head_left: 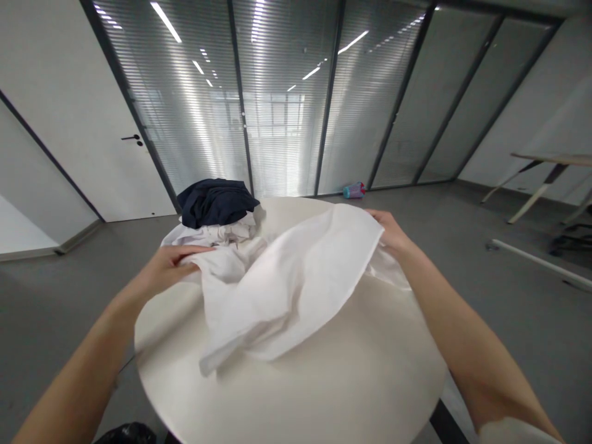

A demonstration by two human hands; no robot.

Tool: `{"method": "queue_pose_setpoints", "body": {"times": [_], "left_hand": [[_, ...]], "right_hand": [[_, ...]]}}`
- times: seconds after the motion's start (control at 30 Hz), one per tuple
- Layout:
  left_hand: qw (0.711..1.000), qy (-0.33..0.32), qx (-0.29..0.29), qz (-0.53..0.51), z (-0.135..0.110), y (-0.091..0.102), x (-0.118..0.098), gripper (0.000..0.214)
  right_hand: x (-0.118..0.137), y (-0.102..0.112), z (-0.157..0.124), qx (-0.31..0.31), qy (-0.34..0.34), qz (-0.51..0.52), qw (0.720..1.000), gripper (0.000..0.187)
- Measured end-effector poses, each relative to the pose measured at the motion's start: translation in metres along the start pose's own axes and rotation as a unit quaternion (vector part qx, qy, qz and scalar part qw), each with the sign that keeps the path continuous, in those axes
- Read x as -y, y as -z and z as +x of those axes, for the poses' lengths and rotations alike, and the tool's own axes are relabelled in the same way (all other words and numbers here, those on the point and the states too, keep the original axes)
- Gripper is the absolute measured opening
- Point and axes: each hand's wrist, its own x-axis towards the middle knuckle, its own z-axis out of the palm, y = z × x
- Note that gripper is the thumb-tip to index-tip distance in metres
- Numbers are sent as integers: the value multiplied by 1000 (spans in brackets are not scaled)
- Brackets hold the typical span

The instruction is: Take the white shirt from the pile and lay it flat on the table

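A white cloth garment [291,283] spreads loosely above a round white table [333,382], partly lifted, with folds and a lower corner hanging toward me. My left hand [173,265] grips its left side, fingers closed on the fabric. At the upper right edge, my right hand [388,231] holds the garment too; most of its fingers are behind the cloth. Beyond my left hand, a dark navy cloth [217,202] lies bunched on top of crumpled whitish cloth [213,234] at the table's far left edge.
Glass partitions with blinds [282,123] stand behind the table. A blue and pink cylindrical object [354,190] lies on the grey floor. To the right are another table [555,159] and a white floor-level bar [541,262]. Something shiny and black [127,433] shows at the bottom left.
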Motion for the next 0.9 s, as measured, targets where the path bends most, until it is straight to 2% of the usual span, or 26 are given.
{"method": "queue_pose_setpoints", "body": {"times": [0.07,0.17,0.23,0.3,0.33,0.37,0.4,0.43,0.5,0.53,0.57,0.63,0.73,0.83,0.9], "left_hand": [[993,72,-90,-7,-1,23,22,49],[984,111,-119,70,-3,40,47,48],[968,71,-167,174,-7,33,44,45],[931,-7,-253,263,-15,11,23,39],[925,-54,-256,275,-21,-4,7,35],[932,-97,-237,256,-27,-21,-10,29],[949,-130,-181,222,-34,-38,-27,23],[968,-138,-87,193,-40,-55,-43,21],[973,-142,85,163,-48,-87,-66,26],[967,-146,130,165,-51,-102,-72,29],[961,-152,149,176,-51,-115,-75,34],[952,-168,143,211,-50,-136,-71,40],[948,-170,130,234,-43,-146,-58,20],[971,-134,111,165,-31,-126,-47,17],[991,-91,55,84,-20,-102,-40,19]], "right_hand": [[-7,8,2,19,-49,-50,997,26],[-19,11,6,45,-69,-193,978,18],[-26,9,9,59,-53,-262,962,15],[-31,7,10,51,-19,-301,952,17],[-31,7,11,39,5,-313,949,19],[-30,7,11,26,31,-319,947,20],[-28,8,10,15,55,-319,946,18],[-24,8,8,16,74,-314,946,16],[-14,7,1,73,93,-290,950,21],[-9,5,-3,123,91,-279,948,26],[-4,1,-8,175,83,-279,941,32],[1,-8,-18,249,66,-317,913,49],[2,-22,-27,273,66,-394,875,72],[-1,-27,-26,265,74,-419,865,64],[-2,-26,-22,234,78,-425,871,53]]}}
